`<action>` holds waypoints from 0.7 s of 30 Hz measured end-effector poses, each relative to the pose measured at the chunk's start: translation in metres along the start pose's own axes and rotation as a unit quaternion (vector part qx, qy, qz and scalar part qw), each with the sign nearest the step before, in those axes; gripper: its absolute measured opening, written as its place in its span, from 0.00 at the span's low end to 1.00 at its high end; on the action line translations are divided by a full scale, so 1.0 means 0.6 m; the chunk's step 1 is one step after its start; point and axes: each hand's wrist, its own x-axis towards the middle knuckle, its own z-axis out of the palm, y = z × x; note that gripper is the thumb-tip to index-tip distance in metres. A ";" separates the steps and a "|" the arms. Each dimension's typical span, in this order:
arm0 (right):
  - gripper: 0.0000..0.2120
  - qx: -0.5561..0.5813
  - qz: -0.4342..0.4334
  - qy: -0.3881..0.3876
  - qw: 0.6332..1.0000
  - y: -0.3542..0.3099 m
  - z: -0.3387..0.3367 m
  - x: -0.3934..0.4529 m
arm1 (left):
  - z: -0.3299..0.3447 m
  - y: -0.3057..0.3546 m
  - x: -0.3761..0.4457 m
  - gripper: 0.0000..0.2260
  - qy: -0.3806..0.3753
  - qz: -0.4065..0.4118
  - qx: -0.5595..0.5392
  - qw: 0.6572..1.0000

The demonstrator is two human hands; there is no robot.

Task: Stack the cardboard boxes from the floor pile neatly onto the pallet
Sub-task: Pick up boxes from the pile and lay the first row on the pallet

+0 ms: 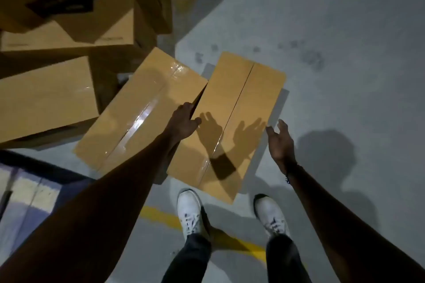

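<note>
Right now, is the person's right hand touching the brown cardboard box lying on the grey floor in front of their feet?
Apart. The head view shows the right hand open beside the brown cardboard box, with grey floor visible between fingertips and box edge.
</note>
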 end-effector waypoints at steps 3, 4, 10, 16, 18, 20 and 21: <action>0.32 0.007 0.024 0.019 1.000 0.052 0.046 0.060 | 0.045 -0.030 0.064 0.25 0.000 0.002 -0.012 1.000; 0.33 0.008 0.038 0.016 0.999 0.069 0.062 0.076 | 0.057 -0.036 0.079 0.27 -0.008 -0.007 -0.016 1.000; 0.39 0.010 0.045 0.025 0.999 0.117 0.129 0.135 | 0.116 -0.064 0.160 0.37 -0.020 -0.014 -0.026 0.999; 0.41 0.033 0.069 0.060 0.995 0.114 0.147 0.146 | 0.123 -0.059 0.177 0.38 -0.026 -0.044 -0.082 0.995; 0.41 0.026 0.062 0.050 0.997 0.106 0.131 0.138 | 0.111 -0.056 0.167 0.36 -0.027 -0.045 -0.094 0.994; 0.41 0.013 0.045 0.044 0.998 0.082 0.104 0.118 | 0.092 -0.044 0.144 0.35 -0.020 -0.036 -0.111 0.993; 0.41 0.001 0.031 0.045 0.999 0.062 0.087 0.104 | 0.080 -0.036 0.127 0.35 -0.017 -0.034 -0.123 0.992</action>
